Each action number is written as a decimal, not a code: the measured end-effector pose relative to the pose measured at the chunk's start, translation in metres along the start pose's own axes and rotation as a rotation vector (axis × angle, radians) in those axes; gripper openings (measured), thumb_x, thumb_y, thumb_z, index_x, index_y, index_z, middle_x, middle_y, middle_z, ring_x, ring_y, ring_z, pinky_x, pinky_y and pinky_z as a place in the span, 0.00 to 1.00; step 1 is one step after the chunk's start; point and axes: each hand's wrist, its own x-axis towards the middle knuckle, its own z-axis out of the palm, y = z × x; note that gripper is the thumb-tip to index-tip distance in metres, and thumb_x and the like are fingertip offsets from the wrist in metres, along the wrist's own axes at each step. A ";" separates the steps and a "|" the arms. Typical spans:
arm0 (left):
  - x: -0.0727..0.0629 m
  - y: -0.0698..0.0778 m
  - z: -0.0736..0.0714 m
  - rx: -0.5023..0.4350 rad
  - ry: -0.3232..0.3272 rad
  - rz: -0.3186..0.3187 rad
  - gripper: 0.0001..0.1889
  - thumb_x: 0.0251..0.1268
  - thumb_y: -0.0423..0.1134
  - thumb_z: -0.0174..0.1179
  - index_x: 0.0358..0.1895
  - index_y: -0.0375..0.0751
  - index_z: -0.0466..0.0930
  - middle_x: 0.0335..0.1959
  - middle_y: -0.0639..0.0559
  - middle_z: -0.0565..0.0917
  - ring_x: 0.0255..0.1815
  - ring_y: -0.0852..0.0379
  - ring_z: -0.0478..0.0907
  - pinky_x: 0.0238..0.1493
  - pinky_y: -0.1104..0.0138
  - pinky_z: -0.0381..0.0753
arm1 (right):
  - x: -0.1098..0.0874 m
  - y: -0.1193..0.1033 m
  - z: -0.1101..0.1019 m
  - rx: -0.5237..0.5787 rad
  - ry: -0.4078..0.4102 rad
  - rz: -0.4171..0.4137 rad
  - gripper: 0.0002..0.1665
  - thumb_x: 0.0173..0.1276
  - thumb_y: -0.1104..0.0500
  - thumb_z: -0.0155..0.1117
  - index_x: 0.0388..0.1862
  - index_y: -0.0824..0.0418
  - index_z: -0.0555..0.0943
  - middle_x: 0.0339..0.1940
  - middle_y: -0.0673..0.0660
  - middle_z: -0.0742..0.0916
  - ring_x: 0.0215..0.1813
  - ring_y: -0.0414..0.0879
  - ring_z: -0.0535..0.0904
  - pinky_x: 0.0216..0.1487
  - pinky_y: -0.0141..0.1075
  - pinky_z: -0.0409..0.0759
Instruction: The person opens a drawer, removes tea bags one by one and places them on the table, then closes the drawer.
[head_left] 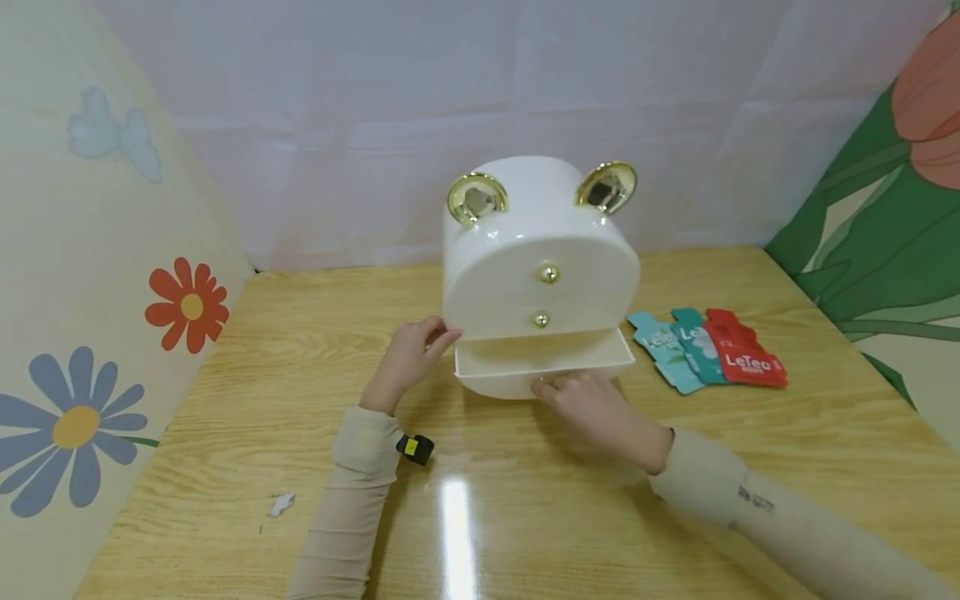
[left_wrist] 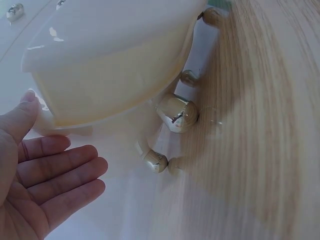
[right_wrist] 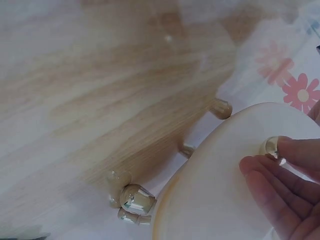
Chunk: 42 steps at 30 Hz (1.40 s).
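Observation:
A white storage box (head_left: pixel 517 287) with two gold ears stands on the wooden table, its bottom drawer (head_left: pixel 487 385) pulled out at the front. The thumb and fingertips of my right hand (head_left: pixel 596 412) pinch the gold knob (right_wrist: pixel 271 146) on the drawer's front, which shows in the right wrist view. At the left side of the box, my left hand (head_left: pixel 408 358) has its thumb against the edge beside the drawer, the other fingers loosely extended. Inside the open drawer, only pale bare walls show. Gold ball feet (left_wrist: pixel 178 113) appear beneath the box in the left wrist view.
Two teal sachets (head_left: pixel 678 354) and a red LeTea sachet (head_left: pixel 742 350) lie overlapping right of the box. A torn white scrap (head_left: pixel 282 504) lies at the front left. Behind the box hangs a pale cloth (head_left: pixel 360 167); flower-printed panels flank the table.

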 end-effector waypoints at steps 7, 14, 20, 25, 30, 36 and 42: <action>0.001 -0.001 0.001 -0.007 -0.002 0.007 0.14 0.68 0.43 0.51 0.37 0.33 0.78 0.33 0.44 0.82 0.38 0.50 0.80 0.43 0.61 0.79 | 0.009 0.008 0.004 -0.030 0.008 0.023 0.16 0.47 0.77 0.63 0.37 0.66 0.81 0.26 0.59 0.84 0.21 0.48 0.78 0.19 0.37 0.77; 0.001 -0.002 0.001 0.000 0.005 0.016 0.13 0.67 0.42 0.51 0.36 0.33 0.78 0.32 0.44 0.82 0.37 0.50 0.80 0.43 0.60 0.79 | 0.019 0.018 0.008 -0.032 -0.003 0.042 0.14 0.49 0.76 0.64 0.35 0.65 0.81 0.24 0.57 0.84 0.17 0.44 0.74 0.14 0.33 0.72; 0.001 -0.003 0.001 0.012 0.016 0.041 0.13 0.67 0.41 0.52 0.34 0.34 0.78 0.31 0.45 0.82 0.37 0.50 0.80 0.43 0.60 0.79 | 0.027 0.024 0.011 -0.016 -0.007 0.066 0.14 0.50 0.76 0.63 0.35 0.64 0.82 0.25 0.57 0.84 0.15 0.42 0.70 0.12 0.32 0.67; 0.002 -0.002 0.001 0.019 0.021 0.038 0.12 0.67 0.41 0.52 0.34 0.34 0.78 0.31 0.44 0.83 0.37 0.50 0.80 0.43 0.60 0.79 | 0.031 0.029 0.014 -0.034 0.006 0.065 0.13 0.50 0.76 0.62 0.31 0.62 0.82 0.24 0.56 0.83 0.14 0.42 0.68 0.11 0.33 0.66; 0.002 -0.001 0.001 0.003 0.013 0.024 0.13 0.67 0.41 0.52 0.36 0.34 0.78 0.33 0.44 0.83 0.38 0.49 0.80 0.44 0.61 0.79 | 0.033 0.032 0.016 -0.053 0.019 0.066 0.11 0.48 0.76 0.62 0.25 0.61 0.79 0.22 0.54 0.81 0.15 0.41 0.65 0.14 0.32 0.66; 0.001 0.001 0.001 0.003 0.010 0.014 0.13 0.67 0.42 0.52 0.36 0.34 0.78 0.33 0.43 0.83 0.39 0.49 0.80 0.44 0.61 0.79 | 0.033 0.036 0.017 -0.021 0.031 0.056 0.10 0.51 0.74 0.64 0.23 0.60 0.78 0.23 0.54 0.81 0.17 0.42 0.67 0.16 0.35 0.70; 0.001 0.000 0.001 0.004 0.009 0.023 0.13 0.68 0.41 0.51 0.36 0.33 0.78 0.33 0.43 0.83 0.38 0.49 0.80 0.44 0.60 0.79 | 0.035 0.043 0.020 0.031 0.086 -0.006 0.10 0.53 0.70 0.65 0.21 0.59 0.75 0.18 0.51 0.79 0.19 0.44 0.71 0.21 0.38 0.73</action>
